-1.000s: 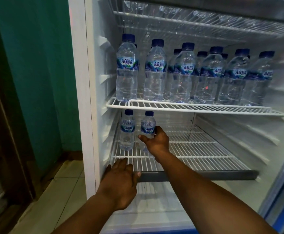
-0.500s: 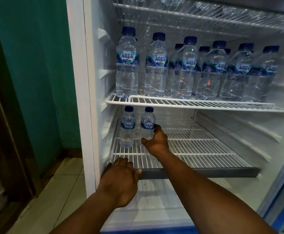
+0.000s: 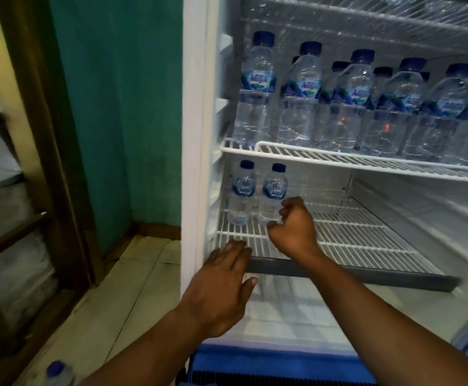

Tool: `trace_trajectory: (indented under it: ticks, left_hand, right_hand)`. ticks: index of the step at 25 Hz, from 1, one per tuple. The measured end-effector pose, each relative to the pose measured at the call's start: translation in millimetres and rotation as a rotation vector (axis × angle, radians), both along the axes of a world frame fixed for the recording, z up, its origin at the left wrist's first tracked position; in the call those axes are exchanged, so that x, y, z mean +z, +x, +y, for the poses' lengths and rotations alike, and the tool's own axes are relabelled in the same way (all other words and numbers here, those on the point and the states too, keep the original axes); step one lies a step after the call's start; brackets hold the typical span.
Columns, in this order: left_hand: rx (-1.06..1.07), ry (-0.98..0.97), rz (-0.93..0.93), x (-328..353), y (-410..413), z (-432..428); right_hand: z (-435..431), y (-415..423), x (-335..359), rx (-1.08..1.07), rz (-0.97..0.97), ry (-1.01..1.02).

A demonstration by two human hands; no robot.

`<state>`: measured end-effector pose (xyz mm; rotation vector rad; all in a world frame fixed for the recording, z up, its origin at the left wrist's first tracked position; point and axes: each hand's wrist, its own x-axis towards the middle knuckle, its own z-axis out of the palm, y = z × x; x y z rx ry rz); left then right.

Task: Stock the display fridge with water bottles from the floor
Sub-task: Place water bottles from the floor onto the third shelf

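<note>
The display fridge (image 3: 193, 135) stands open. Two small water bottles stand at the back left of its lower wire shelf (image 3: 352, 235): the left small bottle (image 3: 241, 196) and the right small bottle (image 3: 273, 193). My right hand (image 3: 294, 229) is loosely curled just right of the right bottle's base, with nothing clearly inside the fingers. My left hand (image 3: 221, 285) lies flat with fingers apart at the shelf's front left corner, holding nothing. Several large water bottles (image 3: 302, 96) fill the upper shelf (image 3: 338, 157). One bottle's blue cap (image 3: 55, 370) shows on the floor at bottom left.
A green wall (image 3: 110, 107) and a wooden door frame (image 3: 46, 135) stand left of the fridge. Pale floor tiles (image 3: 132, 288) run along its left side. The fridge's blue base grille (image 3: 269, 369) is below my arms.
My right hand has drawn back and down from the right small bottle, which stays upright on the shelf. The left hand has held its place. The view has swung left and down.
</note>
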<state>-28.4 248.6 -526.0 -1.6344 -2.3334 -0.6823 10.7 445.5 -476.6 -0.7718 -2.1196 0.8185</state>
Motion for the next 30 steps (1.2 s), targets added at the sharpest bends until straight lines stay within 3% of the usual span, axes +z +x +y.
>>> trace_trajectory:
  ticks: [2,4,7,9,12,16,19,24,27,30]
  left_hand:
    - [-0.058,0.101,0.012,-8.9,3.6,-41.7]
    - [-0.063,0.096,0.028,-23.2,-2.9,-84.6]
    - [0.118,-0.024,-0.059,-62.0,-24.2,-169.4]
    - [0.269,-0.127,-0.123,-92.8,-38.4,-223.9]
    - [0.512,-0.243,-0.248,-128.7,-51.5,-292.7]
    - [0.838,-0.277,-0.433,-177.1,-47.3,-364.2]
    - [1.05,-0.345,-0.644,-238.6,-41.2,-410.5]
    - [1.07,-0.461,-0.862,-328.3,-32.2,-421.2]
    - [1.079,-0.528,-0.869,-363.8,-27.0,-417.6]
    - [1.11,-0.476,-0.825,-374.2,-21.8,-416.9]
  right_hand:
    - [-43.5,32.8,7.9,0.265,0.065,0.13]
    - [-89.9,65.2,17.1,0.581,-0.015,0.167]
    - [-157.8,65.8,9.8,0.991,-0.458,0.15]
    - [-197.5,45.8,-18.3,1.135,-0.78,0.204]
    - [-255.4,1.4,-92.3,1.262,-1.063,0.296]
    - [-327.6,-34.3,-210.8,1.214,-1.213,0.192]
    - [-380.6,-44.5,-298.6,0.934,-1.222,-0.051]
    - [-415.8,-53.1,-414.2,0.404,-1.111,-0.525]
    - [-417.4,-55.6,-442.5,0.332,-1.041,-0.571]
    - [-419.0,-56.8,-449.6,0.366,-1.03,-0.612]
